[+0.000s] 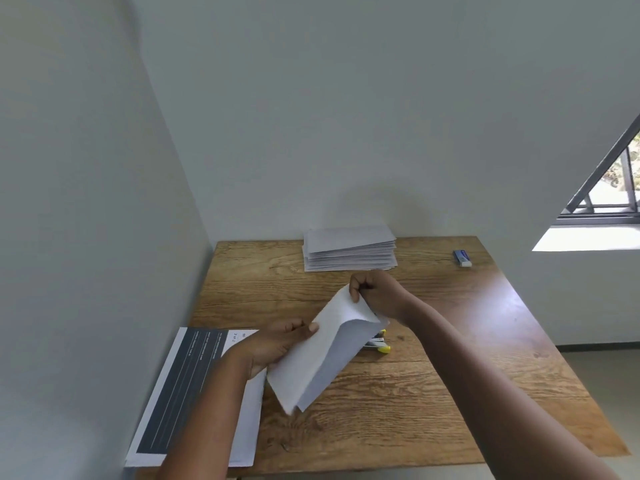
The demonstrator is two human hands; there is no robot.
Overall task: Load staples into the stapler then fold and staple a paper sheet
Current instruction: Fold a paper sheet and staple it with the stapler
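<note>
A white paper sheet (323, 344), folded over on itself, is held in the air above the wooden table (433, 375). My left hand (277, 344) grips its left edge near the middle. My right hand (375, 292) pinches its far upper corner. Behind and under the sheet lies the stapler (378, 344), yellow and dark, mostly hidden by the paper. Neither hand touches the stapler.
A stack of folded white sheets (349, 249) sits at the table's far edge by the wall. A small blue staple box (462, 258) lies far right. Printed sheets with a dark panel (180, 393) lie at the near left corner. A wall bounds the left side.
</note>
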